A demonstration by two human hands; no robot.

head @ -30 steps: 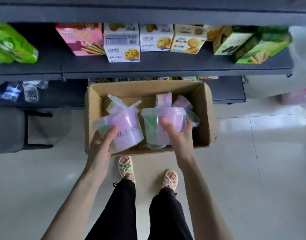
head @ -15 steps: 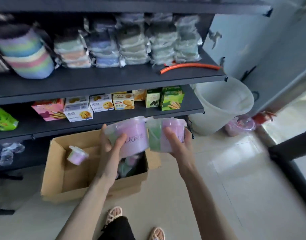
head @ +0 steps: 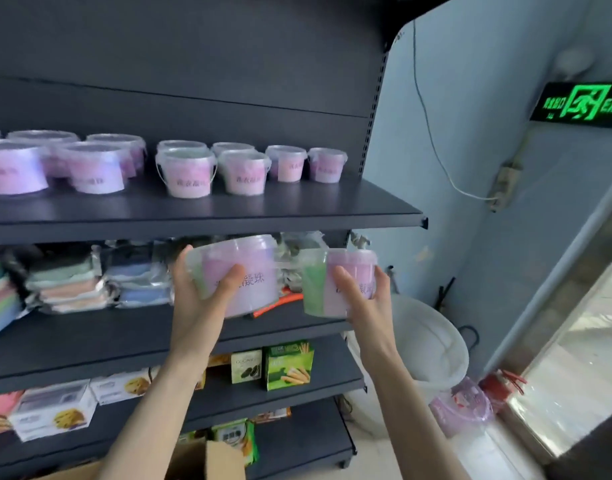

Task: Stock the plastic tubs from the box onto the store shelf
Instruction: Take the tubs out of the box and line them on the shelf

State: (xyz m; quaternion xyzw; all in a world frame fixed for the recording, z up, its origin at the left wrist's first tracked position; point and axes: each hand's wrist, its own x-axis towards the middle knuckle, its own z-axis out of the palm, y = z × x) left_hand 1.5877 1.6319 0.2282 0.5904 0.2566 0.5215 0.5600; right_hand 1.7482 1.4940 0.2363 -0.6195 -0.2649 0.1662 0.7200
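Tubs are held one in each hand, left hand (head: 207, 289) gripping the larger tub (head: 242, 271), right hand (head: 363, 299) the smaller tub (head: 335, 282), both below the top shelf (head: 332, 206), so she should lift them level into the free space above her right hand.

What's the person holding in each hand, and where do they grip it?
Left hand grips the larger pink tub around its side wall; right hand grips the smaller pink-and-green tub around its side.

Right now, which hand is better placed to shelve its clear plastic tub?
Probably right. The right hand holds a small green-and-pink tub just below the bare right end of the dark top shelf, beside similar small tubs; the left hand holds its larger pink tub further left.
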